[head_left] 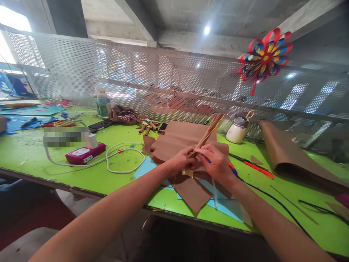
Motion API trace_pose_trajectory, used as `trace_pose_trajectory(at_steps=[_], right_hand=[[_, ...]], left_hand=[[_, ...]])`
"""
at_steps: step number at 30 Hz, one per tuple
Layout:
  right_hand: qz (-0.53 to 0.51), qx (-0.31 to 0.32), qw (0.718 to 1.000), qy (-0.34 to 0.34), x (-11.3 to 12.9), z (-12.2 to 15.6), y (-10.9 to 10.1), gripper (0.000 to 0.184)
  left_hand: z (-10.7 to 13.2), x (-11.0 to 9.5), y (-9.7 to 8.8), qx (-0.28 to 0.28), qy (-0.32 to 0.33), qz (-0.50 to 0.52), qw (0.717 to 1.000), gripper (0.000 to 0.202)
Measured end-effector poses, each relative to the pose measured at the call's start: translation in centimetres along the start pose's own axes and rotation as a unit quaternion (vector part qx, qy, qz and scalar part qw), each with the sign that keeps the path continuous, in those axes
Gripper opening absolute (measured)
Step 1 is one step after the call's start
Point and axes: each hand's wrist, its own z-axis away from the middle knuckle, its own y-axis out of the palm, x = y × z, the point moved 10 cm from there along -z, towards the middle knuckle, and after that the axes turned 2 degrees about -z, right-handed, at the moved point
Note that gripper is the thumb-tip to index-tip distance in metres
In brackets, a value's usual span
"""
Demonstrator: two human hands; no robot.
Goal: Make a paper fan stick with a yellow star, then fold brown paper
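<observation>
Brown paper bundle (210, 131), slanting up from both hands, likely wants a steady pinch at its base, yellow string (217, 126) snug; left hand (185, 159) curls around that base, right hand (214, 158) pinches there, fingertips nearly together, above brown sheets (180, 134) on the green table (125, 136)

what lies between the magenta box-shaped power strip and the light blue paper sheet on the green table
The head view shows a looped white cable there, plus a small red star and a small blue star.
</observation>
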Motion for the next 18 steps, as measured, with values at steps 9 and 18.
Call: trace_pose_trajectory(at_steps=[9,18], right_hand=[[-0.021,-0.029,0.999,0.014,-0.6,0.5,-0.8,0.029],[-0.046,-0.013,0.998,0.039,-0.9,0.7,-0.2,0.032]], left_hand=[[0.9,-1.0,0.9,0.032,-0.017,0.078,0.996,0.038],[0.5,-1.0,0.6,0.015,0.013,0.016,1.0,0.042]])
